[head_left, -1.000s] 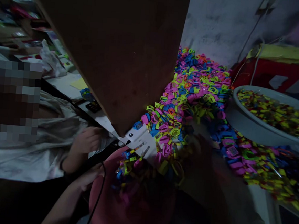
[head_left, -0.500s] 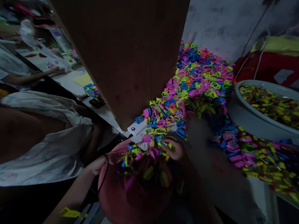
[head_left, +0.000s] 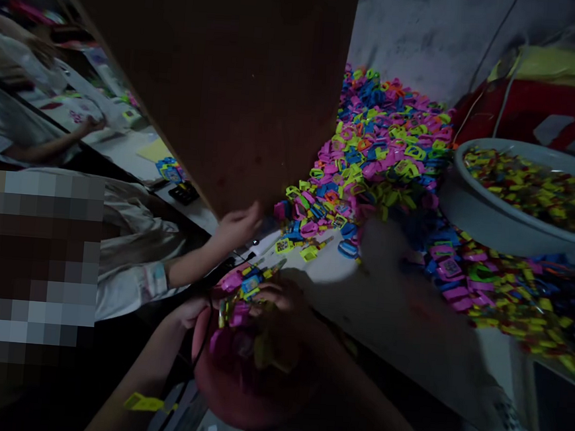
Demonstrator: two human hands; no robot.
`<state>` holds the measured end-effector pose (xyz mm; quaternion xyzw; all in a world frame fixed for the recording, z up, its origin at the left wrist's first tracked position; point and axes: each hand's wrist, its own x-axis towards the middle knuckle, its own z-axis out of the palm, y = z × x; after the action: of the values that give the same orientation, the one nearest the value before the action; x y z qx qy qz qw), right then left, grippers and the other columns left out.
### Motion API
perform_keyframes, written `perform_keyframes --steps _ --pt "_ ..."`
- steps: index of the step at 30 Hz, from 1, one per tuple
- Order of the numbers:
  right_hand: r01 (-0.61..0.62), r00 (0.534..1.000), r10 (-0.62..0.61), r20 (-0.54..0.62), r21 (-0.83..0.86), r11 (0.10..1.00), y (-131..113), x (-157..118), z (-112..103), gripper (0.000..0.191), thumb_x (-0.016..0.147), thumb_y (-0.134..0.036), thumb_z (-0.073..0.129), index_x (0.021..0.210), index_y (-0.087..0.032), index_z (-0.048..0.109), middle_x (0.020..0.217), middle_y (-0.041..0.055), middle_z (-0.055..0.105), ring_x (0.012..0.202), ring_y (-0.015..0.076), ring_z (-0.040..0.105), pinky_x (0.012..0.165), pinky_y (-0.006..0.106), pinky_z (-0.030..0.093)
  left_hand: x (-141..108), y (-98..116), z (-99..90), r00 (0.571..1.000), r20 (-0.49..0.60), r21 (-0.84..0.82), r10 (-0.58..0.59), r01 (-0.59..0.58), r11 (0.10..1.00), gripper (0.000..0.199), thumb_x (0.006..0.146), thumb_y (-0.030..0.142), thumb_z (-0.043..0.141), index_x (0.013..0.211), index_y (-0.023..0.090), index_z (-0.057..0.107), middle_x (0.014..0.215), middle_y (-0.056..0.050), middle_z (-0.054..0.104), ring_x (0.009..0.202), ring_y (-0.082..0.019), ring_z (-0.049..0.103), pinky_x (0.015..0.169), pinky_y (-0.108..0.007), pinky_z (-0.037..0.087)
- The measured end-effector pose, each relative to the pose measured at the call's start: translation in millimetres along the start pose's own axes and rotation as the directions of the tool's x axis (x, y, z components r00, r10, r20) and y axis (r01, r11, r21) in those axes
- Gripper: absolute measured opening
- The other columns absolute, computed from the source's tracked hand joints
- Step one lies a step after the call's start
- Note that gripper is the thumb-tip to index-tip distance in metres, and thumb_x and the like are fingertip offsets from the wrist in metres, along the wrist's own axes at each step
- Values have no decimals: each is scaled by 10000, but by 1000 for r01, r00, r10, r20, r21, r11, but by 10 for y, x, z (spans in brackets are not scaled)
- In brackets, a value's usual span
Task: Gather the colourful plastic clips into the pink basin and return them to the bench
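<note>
Right grip [head_left: 276,297] sweeping coloured pieces [head_left: 240,290] into red bowl [head_left: 234,390], left grip [head_left: 188,310] at rim

Pretty dim room overall. Most of the upper view is being blocked by a big brown board [head_left: 218,84]. A rough grey wall [head_left: 421,40] is being lit faintly behind it, and a white table [head_left: 327,272] is being crossed by shadow.

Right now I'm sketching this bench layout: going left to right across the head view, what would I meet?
A co-worker's hand at the brown board → the red bowl under the person's hands → the pile of coloured plastic pieces → the grey basin of yellow pieces.
</note>
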<state>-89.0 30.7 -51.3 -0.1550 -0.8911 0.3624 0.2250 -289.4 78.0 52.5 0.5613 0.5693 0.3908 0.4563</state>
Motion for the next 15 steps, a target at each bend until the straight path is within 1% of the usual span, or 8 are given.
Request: perform_keyframes --steps 2,4,6,7,8,10,13,15 --pt "84 993 -78 86 -69 994 -153 -117 -34 334 835 -533 618 1069 -298 662 1279 1 599 1140 233 523 1014 401 338 614 -34 7 995 86 87 59 -67 994 147 870 200 582 983 131 645 1144 -103 616 1243 -267 466 1043 -470 344" --pt "76 994 -65 85 -138 988 -260 -307 -146 444 816 -563 624 1198 -338 594 1355 7 537 1156 263 498 1002 443 328 1112 -87 56 975 203 158 91 -125 979 99 762 48 635 798 133 669 1072 -102 658 1301 -291 402 1096 -478 228" --pt "-68 998 69 -5 -206 976 -275 -557 -307 510 848 -519 596 1309 -317 510 1246 54 601 1029 247 553 901 405 390 1426 -138 114 954 280 201 109 -170 965 139 726 12 649 747 147 671 1075 -97 669 1305 -286 389 1121 -482 152" --pt "-220 974 199 -105 -269 937 -246 -691 -389 526 865 -501 572 1332 -273 496 1164 95 631 957 254 571 840 396 409 1509 -157 143 946 304 212 117 -186 959 113 741 42 659 766 151 673 1090 -94 665 1284 -277 413 1121 -486 164" --pt "-395 913 326 -245 -335 856 -198 -821 -463 520 874 -495 551 1316 -225 515 1102 135 642 938 279 574 809 409 412 1547 -169 171 940 319 215 124 -199 956 67 777 104 661 826 148 675 1119 -93 650 1246 -259 452 1113 -484 212" --pt "-542 840 448 -306 -439 717 -77 -1038 -568 439 890 -434 528 1233 -164 575 1071 174 639 955 318 574 797 430 408 1508 -174 226 933 330 205 141 -216 954 194 879 240 590 1018 116 643 1195 -98 599 1149 -215 530 1049 -454 354" --pt "-508 841 530 -113 -503 699 64 -1209 -608 186 904 -262 500 985 -216 661 924 106 676 866 264 615 738 362 410 1228 -168 288 937 307 170 168 -228 959 344 981 286 418 1226 72 528 1268 -116 534 1073 -166 570 955 -400 452" --pt "-498 837 545 -50 -486 719 91 -1232 -604 178 910 -207 478 895 -234 653 847 59 682 793 208 633 674 304 403 937 -191 297 944 276 146 183 -229 962 327 973 292 440 1218 102 544 1255 -113 549 1089 -192 570 945 -426 464"
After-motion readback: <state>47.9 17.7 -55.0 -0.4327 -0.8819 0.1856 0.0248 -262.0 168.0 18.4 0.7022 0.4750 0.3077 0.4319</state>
